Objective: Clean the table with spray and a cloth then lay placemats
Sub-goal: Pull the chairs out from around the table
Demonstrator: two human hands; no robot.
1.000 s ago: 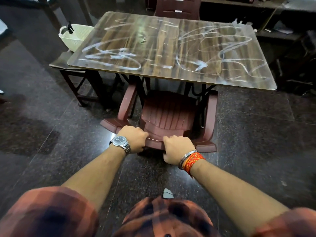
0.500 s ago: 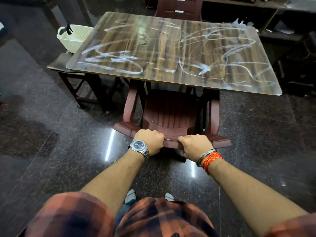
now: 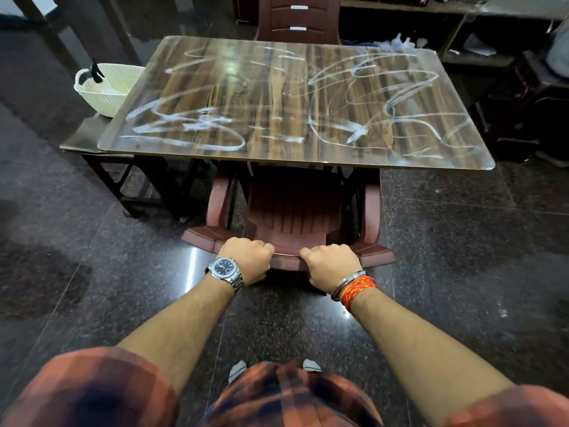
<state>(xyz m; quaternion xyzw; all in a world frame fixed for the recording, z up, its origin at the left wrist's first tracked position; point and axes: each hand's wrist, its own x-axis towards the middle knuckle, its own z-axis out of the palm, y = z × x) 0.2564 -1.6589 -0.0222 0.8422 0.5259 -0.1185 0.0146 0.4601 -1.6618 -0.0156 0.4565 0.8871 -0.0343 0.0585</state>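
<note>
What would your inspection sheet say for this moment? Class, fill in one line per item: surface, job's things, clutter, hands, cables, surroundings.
Surface: table of wood grain, smeared with white scribbles.
Job's things: no spray, cloth or placemats seen.
Clutter: white basket on a side stand left of the table.
Hands: left hand and right hand both grip the backrest of the brown chair tucked under the table.
Cables: nothing seen.
Surroundings: dark polished floor; second chair at the far side.
</note>
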